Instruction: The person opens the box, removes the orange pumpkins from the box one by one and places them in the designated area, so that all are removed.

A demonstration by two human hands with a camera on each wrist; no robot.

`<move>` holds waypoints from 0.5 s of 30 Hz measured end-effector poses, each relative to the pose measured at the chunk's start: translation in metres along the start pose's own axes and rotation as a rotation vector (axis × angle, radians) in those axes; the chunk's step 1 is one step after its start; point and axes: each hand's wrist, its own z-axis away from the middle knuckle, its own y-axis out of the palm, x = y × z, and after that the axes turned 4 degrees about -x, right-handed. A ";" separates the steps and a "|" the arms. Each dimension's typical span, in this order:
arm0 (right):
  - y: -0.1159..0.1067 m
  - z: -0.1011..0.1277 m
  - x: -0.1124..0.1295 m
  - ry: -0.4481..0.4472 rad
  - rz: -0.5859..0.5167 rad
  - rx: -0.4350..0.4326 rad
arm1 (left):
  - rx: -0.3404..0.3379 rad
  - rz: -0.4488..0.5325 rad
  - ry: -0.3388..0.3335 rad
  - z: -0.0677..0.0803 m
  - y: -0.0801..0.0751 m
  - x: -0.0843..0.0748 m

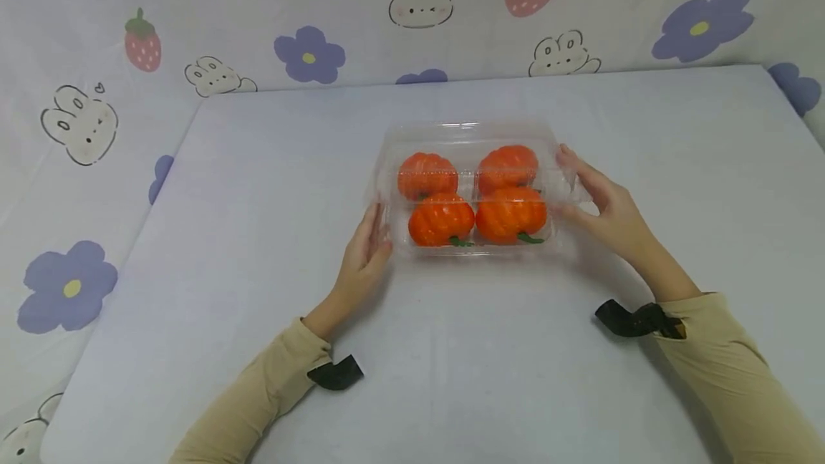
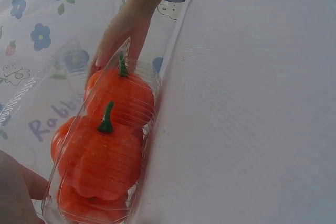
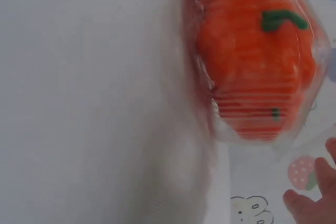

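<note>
My left hand (image 1: 361, 256) and right hand (image 1: 609, 210) flank the clear plastic clamshell (image 1: 480, 251) on the counter (image 1: 451, 356), fingers extended, unclenched at its ends. I judge it light, slick, easily dented: best held by its lower end walls. Inside are four orange pumpkins (image 1: 509, 215); its lid (image 1: 467, 174) overhangs the rear pair; rabbit-print cloth (image 1: 361, 6) hangs behind it.

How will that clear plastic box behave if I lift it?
The clear plastic box looks thin-walled, so it would probably flex if squeezed hard. Its smooth, glossy surface may be a bit slippery. The four pumpkins inside are rounded, so they might shift or roll if it tilts.
</note>
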 end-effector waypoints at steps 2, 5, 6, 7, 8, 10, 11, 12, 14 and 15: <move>-0.003 -0.008 -0.004 -0.033 0.033 -0.025 | 0.008 -0.023 0.024 0.000 -0.001 -0.002; -0.012 -0.022 -0.018 -0.046 0.037 -0.051 | 0.028 -0.032 0.049 -0.001 -0.002 -0.005; -0.015 -0.027 -0.023 -0.034 0.051 -0.054 | 0.030 -0.033 0.051 -0.001 -0.003 -0.005; -0.019 -0.033 -0.029 -0.023 0.030 -0.050 | 0.033 -0.033 0.051 -0.001 -0.002 -0.005; -0.024 -0.039 -0.040 -0.015 0.016 -0.045 | 0.035 -0.034 0.050 0.000 -0.002 -0.004; -0.033 -0.052 -0.060 0.017 0.003 -0.038 | 0.036 -0.028 0.049 0.000 -0.002 -0.004; -0.036 -0.059 -0.071 0.023 -0.003 -0.037 | 0.036 -0.030 0.048 0.000 -0.002 -0.002; -0.039 -0.065 -0.076 0.038 0.023 -0.043 | 0.035 -0.026 0.051 0.000 -0.002 -0.002; -0.042 -0.077 -0.091 0.042 -0.009 -0.054 | 0.030 -0.020 0.050 0.000 -0.003 0.000; -0.041 -0.081 -0.087 0.060 -0.007 -0.057 | 0.025 -0.027 0.049 0.001 -0.004 0.002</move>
